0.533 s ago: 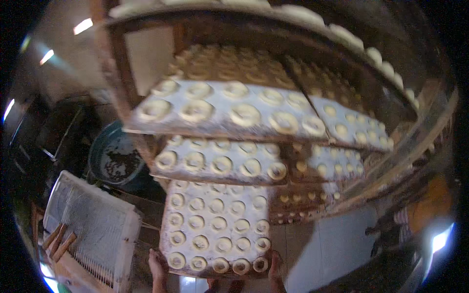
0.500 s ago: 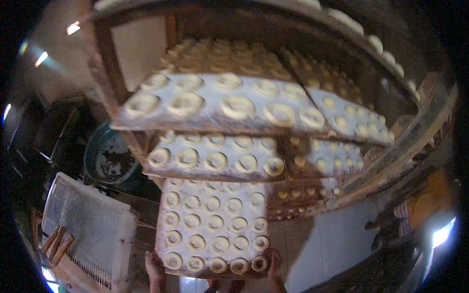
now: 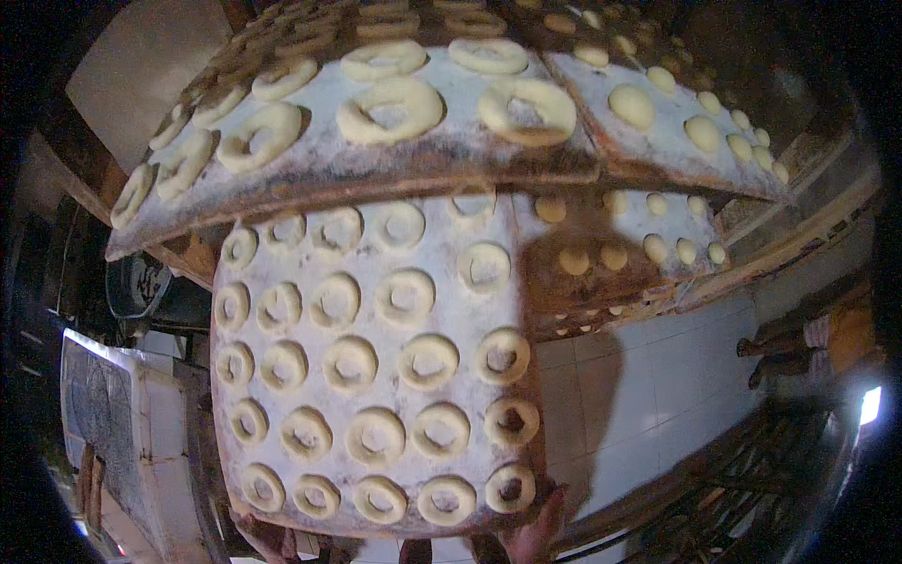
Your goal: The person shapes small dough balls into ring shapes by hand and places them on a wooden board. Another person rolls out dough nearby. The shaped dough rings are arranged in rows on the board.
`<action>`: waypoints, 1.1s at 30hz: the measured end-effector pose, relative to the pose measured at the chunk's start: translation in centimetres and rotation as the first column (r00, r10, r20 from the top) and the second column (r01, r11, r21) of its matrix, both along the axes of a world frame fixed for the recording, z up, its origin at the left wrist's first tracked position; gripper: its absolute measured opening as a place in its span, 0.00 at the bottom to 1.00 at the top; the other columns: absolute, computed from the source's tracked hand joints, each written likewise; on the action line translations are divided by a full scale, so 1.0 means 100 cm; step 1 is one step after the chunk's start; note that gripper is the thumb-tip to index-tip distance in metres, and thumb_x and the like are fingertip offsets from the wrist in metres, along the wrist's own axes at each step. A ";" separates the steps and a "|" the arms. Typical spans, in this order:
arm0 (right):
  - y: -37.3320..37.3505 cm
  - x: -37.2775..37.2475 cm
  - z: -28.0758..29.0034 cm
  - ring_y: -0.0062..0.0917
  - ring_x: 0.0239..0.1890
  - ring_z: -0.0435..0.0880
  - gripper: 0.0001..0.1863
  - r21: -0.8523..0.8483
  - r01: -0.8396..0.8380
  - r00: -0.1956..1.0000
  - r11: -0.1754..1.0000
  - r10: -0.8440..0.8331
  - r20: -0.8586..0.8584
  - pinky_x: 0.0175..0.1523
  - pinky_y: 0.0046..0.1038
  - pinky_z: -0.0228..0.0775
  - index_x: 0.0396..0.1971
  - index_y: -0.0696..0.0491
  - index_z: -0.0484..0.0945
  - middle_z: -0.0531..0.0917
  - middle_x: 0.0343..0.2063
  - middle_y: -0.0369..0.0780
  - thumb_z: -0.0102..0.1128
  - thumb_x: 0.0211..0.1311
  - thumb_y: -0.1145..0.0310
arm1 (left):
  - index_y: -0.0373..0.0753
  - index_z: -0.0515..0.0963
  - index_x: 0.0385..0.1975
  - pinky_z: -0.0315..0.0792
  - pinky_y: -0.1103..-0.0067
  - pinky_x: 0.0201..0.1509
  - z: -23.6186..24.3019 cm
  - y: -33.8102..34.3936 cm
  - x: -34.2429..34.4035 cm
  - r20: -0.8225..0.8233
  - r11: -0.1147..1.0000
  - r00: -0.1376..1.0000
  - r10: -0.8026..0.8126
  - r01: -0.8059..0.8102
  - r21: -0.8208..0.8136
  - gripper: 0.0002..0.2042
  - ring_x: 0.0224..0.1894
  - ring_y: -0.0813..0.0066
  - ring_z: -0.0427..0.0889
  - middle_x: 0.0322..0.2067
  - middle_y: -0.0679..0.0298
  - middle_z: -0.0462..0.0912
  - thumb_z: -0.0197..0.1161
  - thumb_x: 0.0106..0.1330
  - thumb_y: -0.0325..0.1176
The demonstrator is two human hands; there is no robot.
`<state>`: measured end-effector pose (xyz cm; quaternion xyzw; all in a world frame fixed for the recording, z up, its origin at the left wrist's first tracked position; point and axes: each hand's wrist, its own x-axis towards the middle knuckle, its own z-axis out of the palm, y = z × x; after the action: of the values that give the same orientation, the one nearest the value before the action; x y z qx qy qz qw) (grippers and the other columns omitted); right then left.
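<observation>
My left hand and my right hand grip the near corners of a flour-dusted tray, which carries several pale dough rings. Its far end lies beneath the front edge of an upper rack tray holding larger rings. To the right, trays with round dough balls sit on the upper and middle levels; the middle one is partly in shadow beside the held tray. Most of both hands is hidden by the tray or cut off by the lower edge.
A wooden rack frames the trays. At left are a teal basin, a white box-like object and wooden sticks. At right, another person's legs show over the tiled floor. Dark bars lie at lower right.
The held tray fills much more of the view and reaches higher, over where middle-level rings showed. The rack looks closer, with its upper trays higher in the picture.
</observation>
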<state>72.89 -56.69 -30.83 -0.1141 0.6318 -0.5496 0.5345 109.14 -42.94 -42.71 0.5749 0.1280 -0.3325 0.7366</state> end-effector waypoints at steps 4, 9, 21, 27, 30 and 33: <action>0.006 0.007 -0.003 0.35 0.58 0.75 0.35 -0.065 0.010 1.000 0.998 -0.009 0.015 0.63 0.41 0.67 0.64 0.54 0.63 0.74 0.57 0.43 0.37 0.73 0.39 | 0.38 0.70 0.56 0.65 0.58 0.62 -0.008 -0.006 0.012 0.011 0.993 0.999 0.036 -0.034 -0.113 0.25 0.55 0.58 0.74 0.52 0.58 0.76 0.45 0.72 0.53; -0.019 0.006 -0.069 0.32 0.53 0.78 0.31 -0.255 0.039 0.990 0.966 -0.002 0.142 0.57 0.40 0.73 0.59 0.53 0.67 0.77 0.51 0.42 0.40 0.72 0.40 | 0.38 0.70 0.56 0.65 0.56 0.61 0.002 -0.052 0.001 -0.005 0.941 0.998 -0.065 0.059 -0.333 0.27 0.54 0.58 0.74 0.52 0.58 0.77 0.49 0.70 0.55; -0.040 -0.006 -0.045 0.34 0.62 0.72 0.35 -0.491 -0.226 0.952 0.841 0.298 0.072 0.66 0.39 0.64 0.65 0.56 0.64 0.72 0.60 0.43 0.36 0.74 0.41 | 0.34 0.70 0.57 0.69 0.66 0.63 0.002 -0.102 -0.011 0.245 0.811 0.961 -0.128 0.244 -0.532 0.25 0.54 0.64 0.74 0.51 0.58 0.76 0.59 0.59 0.36; -0.110 -0.013 0.021 0.33 0.63 0.72 0.32 -0.425 -0.269 0.963 0.864 0.233 -0.137 0.67 0.37 0.62 0.66 0.57 0.62 0.70 0.63 0.44 0.41 0.74 0.48 | 0.32 0.66 0.62 0.64 0.64 0.67 -0.052 -0.076 0.004 0.561 0.934 0.828 -0.002 0.201 -0.294 0.27 0.64 0.63 0.66 0.58 0.55 0.71 0.61 0.63 0.34; -0.146 -0.035 -0.005 0.34 0.63 0.72 0.28 -0.491 -0.377 0.905 0.785 0.198 -0.377 0.67 0.36 0.64 0.65 0.57 0.62 0.71 0.62 0.44 0.50 0.71 0.58 | 0.32 0.65 0.61 0.65 0.64 0.66 -0.026 -0.082 0.008 0.375 0.850 0.927 0.006 0.192 -0.491 0.26 0.63 0.64 0.67 0.59 0.53 0.70 0.59 0.65 0.34; -0.151 -0.046 -0.012 0.34 0.61 0.73 0.29 -0.631 -0.255 0.956 0.733 0.287 -0.053 0.66 0.36 0.67 0.64 0.57 0.64 0.73 0.59 0.44 0.58 0.65 0.66 | 0.32 0.65 0.61 0.65 0.65 0.66 -0.058 -0.074 0.025 0.782 0.961 0.608 -0.133 0.272 -0.048 0.26 0.62 0.64 0.68 0.59 0.51 0.70 0.59 0.64 0.36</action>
<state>68.30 -71.81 -32.04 -0.3640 0.3741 -0.6481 0.5545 111.63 -50.33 -48.48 0.6102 -0.2929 -0.1449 0.7216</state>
